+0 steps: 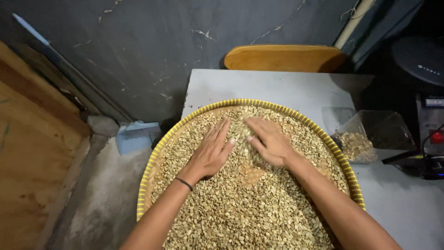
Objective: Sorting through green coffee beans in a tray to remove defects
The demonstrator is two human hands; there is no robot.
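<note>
Woven tray (pixel 152 159): light, stiff; grip at rim.
Beans (pixel 240 208): pale, loose, slippery.
Left hand (pixel 210 153): flat, spread, gripping nothing.
Right hand (pixel 270 141): flat, spread, gripping nothing.

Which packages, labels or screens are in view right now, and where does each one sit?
Clear plastic container: on the grey table, right of the round tray's yellow rim, tilted, some pale beans inside.
Dark device: far right edge, boxy, with a small pale display and a red button.
Round black object: top right, bearing a small pale label.
</note>
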